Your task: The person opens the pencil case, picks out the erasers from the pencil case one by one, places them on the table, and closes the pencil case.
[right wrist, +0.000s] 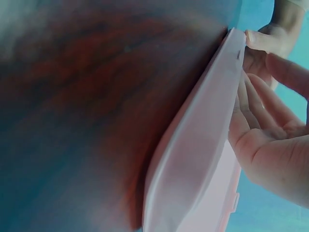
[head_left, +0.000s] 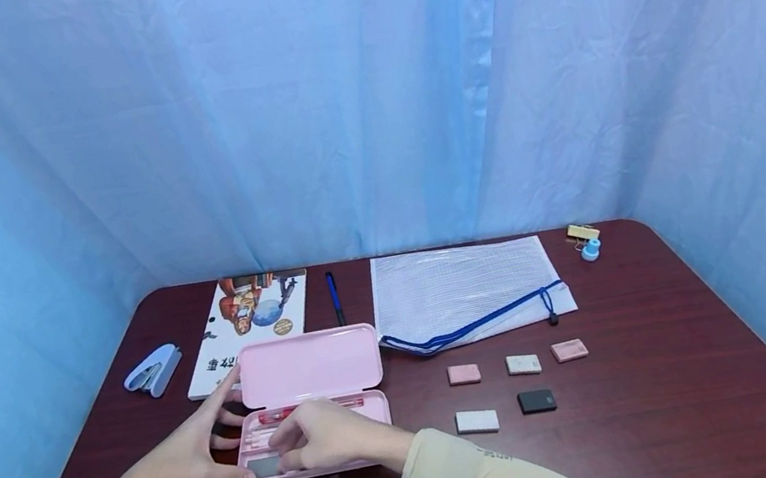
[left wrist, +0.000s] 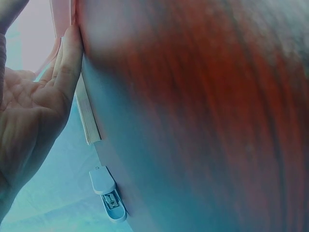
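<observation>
A pink pencil case (head_left: 373,407) lies on the table with its lid (head_left: 309,365) raised and tilted back. Red and pale pens (head_left: 276,415) fill its rear part, and a flat grey block (head_left: 264,467) shows in the front compartment. My right hand (head_left: 328,434) reaches into the case, thumb and index finger apart beside the grey block; its other fingertips are hidden behind the case wall in the right wrist view. My left hand (head_left: 194,452) braces the case's left end, thumb at the front corner, straight fingers spread toward the lid.
Several small eraser-like blocks, one of them black (head_left: 536,401), lie right of the case. Behind are a book (head_left: 245,321), a blue pen (head_left: 335,298) and a mesh zip pouch (head_left: 463,289). A stapler (head_left: 153,371) sits far left; a yellow clip (head_left: 583,232) and a small blue item (head_left: 590,250) lie back right.
</observation>
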Demonstrator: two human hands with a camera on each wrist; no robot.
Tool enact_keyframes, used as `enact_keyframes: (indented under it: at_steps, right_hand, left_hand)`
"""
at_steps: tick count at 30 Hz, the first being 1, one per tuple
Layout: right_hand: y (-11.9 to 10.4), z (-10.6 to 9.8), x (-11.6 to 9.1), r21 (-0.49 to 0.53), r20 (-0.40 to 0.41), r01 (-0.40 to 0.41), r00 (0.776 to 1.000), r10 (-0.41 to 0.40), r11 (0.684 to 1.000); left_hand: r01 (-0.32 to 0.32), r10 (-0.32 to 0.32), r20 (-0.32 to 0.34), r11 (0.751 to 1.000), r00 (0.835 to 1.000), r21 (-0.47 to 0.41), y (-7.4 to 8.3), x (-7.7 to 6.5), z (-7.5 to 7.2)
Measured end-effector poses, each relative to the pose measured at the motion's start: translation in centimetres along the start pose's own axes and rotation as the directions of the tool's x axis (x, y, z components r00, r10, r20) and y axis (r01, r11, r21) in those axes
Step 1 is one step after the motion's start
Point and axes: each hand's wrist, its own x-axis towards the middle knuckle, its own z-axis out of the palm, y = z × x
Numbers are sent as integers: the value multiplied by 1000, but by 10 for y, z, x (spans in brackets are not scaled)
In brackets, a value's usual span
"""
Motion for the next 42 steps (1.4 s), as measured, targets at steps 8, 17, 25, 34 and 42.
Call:
enact_keyframes:
  at_steps: [8,17,25,34,42]
  right_hand:
    - [-1,5,6,-3,-26,-20,999,20,1000]
    - [-4,10,8,-160,-67,-67,996,56,985]
    - [-4,11,11,-205,-106,-74,993,53,976]
    - [-5,11,12,-194,-113,-98,991,77,976]
    - [-5,8,13,-166,-96,-68,994,52,984]
  left_hand:
    - [-14,14,0,1000,1000,-8,-1,-1,0]
    - [8,-8,-2,1000,1000,-5,-1,0,2]
    - [3,-3,-1,1000,1000,-8,0,1,2]
    - [2,-2,-4,1000,1000,-7,2,1,2]
    - [-7,7,-6,1000,1000,-10,0,0,2]
